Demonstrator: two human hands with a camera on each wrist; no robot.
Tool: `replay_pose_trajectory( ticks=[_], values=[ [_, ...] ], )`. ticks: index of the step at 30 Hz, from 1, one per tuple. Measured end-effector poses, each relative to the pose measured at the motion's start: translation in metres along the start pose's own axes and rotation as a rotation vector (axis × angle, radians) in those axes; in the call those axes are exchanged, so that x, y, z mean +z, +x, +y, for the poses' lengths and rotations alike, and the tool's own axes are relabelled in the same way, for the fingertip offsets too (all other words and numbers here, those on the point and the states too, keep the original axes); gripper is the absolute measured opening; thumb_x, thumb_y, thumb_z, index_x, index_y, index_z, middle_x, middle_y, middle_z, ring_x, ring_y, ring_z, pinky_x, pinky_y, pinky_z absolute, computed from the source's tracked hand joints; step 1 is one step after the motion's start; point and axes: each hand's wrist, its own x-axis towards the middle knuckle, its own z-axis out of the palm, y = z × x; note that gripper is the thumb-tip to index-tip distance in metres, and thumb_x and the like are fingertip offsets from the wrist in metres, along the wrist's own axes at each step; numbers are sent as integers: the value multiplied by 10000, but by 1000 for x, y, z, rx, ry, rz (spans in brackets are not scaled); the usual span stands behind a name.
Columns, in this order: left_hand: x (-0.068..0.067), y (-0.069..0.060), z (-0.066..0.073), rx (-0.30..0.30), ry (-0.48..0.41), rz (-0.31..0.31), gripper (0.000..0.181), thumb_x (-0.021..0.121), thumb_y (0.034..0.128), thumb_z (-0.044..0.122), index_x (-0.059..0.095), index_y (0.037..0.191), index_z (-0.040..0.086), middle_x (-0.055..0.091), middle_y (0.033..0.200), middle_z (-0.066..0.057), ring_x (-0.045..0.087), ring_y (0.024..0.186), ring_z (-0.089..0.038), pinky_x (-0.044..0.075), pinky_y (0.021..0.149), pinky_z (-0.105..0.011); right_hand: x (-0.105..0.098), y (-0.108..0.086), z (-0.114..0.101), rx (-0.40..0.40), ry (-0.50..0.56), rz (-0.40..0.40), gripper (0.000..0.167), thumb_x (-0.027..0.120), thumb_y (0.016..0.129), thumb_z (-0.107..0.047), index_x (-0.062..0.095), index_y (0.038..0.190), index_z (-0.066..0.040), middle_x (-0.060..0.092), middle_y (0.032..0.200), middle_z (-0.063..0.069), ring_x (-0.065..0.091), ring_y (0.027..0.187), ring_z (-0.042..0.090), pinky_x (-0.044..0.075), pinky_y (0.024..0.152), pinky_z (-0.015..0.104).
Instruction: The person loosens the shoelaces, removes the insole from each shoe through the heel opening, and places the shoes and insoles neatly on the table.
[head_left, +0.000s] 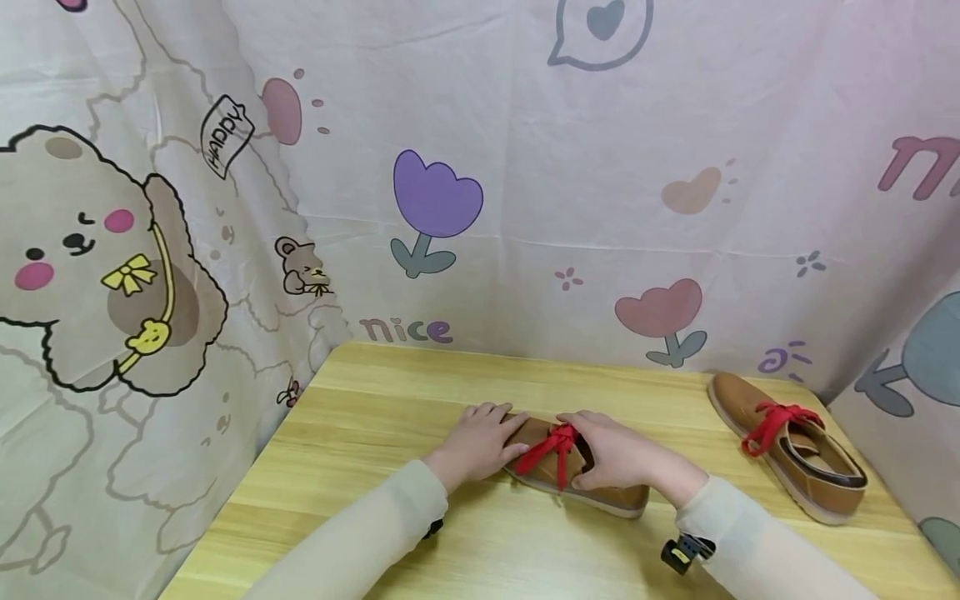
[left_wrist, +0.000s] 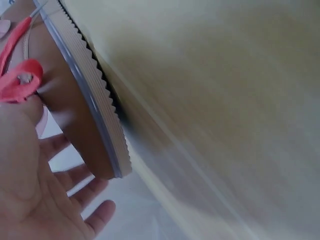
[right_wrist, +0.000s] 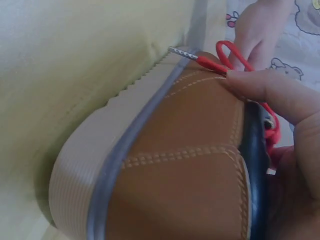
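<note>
A brown shoe [head_left: 628, 495] with a pale ribbed sole lies sole-down on the table, toe to the left. Its red lace [head_left: 561, 440] is tied in a bow over the tongue. At the toe, my left hand [head_left: 474, 446] rests with fingers spread; in the left wrist view those fingers [left_wrist: 82, 192] look loosely extended past the toe. My right hand [head_left: 626, 454] grips the shoe at its opening, thumb on the near side and the other fingers across the far side, partly hidden. The right wrist view shows that thumb [right_wrist: 272, 92] beside the lace, against the upper.
A matching brown shoe [head_left: 817, 496] with a red bow stands at the table's right side, toe pointing to the back. The wooden table [head_left: 360, 433] meets a printed cloth [head_left: 525, 300] behind it. More printed cloth hangs at the left and right.
</note>
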Motion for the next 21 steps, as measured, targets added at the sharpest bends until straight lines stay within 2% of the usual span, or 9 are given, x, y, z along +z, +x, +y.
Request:
replay_pose_trajectory(
  ticks=[6,11,16,21],
  values=[
    [-2,1,-9,71,-72,-18,644,368,1031,580,320,1587,258,279,1635,-43,315,1467,-270,302,1149,-507,-9,-16,4,65,8,37,996,886,706,-351,393,1502,-12,537,1380,162,536,1222,366,484,967,534],
    [1,2,-12,141,-53,-46,678,392,1012,596,307,1591,252,301,1627,-19,323,1468,-251,297,1160,-486,-16,-37,11,149,-11,53,953,884,689,-409,476,1432,26,576,1269,133,569,1141,324,507,928,510],
    [2,2,-14,136,-62,-40,678,454,989,592,354,1572,260,390,1579,-13,366,1440,-247,296,1159,-471,-18,-48,18,171,-13,60,803,882,684,-421,591,1279,33,612,1098,58,584,971,209,520,830,430],
    [0,-1,-16,122,-71,-46,687,475,979,597,363,1568,262,403,1571,-19,363,1441,-239,282,1170,-463,-17,-46,20,144,27,59,739,883,700,-403,604,1252,2,619,1090,46,587,951,191,516,808,407]
  ],
)
